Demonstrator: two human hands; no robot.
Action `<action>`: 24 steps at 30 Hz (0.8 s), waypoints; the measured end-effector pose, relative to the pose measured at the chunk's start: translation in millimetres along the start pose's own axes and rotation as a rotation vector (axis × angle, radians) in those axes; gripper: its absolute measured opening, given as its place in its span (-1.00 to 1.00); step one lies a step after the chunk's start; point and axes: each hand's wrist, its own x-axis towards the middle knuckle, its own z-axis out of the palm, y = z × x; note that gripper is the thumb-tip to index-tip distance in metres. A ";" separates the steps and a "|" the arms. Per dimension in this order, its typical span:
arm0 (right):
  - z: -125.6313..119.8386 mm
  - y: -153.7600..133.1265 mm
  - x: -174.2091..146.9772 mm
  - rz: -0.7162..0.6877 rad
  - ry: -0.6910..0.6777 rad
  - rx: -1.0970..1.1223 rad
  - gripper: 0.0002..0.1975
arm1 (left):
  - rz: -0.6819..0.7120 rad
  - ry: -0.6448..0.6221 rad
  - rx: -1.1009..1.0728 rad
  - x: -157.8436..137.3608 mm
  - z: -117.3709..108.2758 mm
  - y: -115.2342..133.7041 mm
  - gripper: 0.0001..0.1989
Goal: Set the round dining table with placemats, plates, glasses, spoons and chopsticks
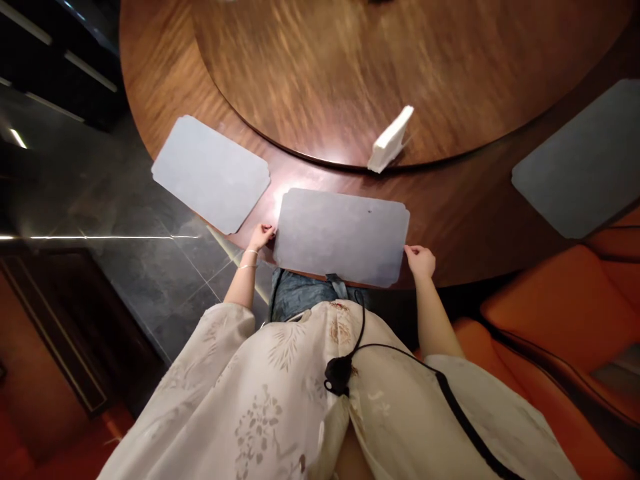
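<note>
A grey placemat with notched corners lies at the near edge of the round wooden table, right in front of my body. My left hand is at its left side, fingers curled in a pinch at the edge. On the opposite side, my right hand pinches the right edge between thumb and fingers. The mat looks flat, with a small dark spot toward its upper right.
Matching placemats lie to the left and far right. A raised turntable fills the table's middle, with a white stack, perhaps napkins, upright at its rim. Orange chairs stand at the right.
</note>
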 end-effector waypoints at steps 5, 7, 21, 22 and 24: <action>100.9 -165.6 -79.4 -0.191 -0.426 0.488 -0.74 | 0.044 -0.031 -0.115 4.8 -107.2 -58.2 -0.70; 158.5 -247.6 -121.8 -0.148 -0.599 0.641 -0.74 | 0.060 0.047 -0.121 10.9 -167.8 -86.9 -0.62; 308.3 -446.6 -201.0 0.348 -0.020 0.754 -0.80 | 0.351 0.161 0.214 225.8 -411.6 -48.8 -0.62; 311.3 -450.1 -202.6 0.372 0.030 0.748 -0.80 | 0.389 0.150 0.256 248.8 -411.7 -30.9 -0.60; 319.7 -461.3 -206.0 0.411 0.110 0.713 -0.79 | 0.438 0.112 0.341 291.5 -412.0 0.4 -0.58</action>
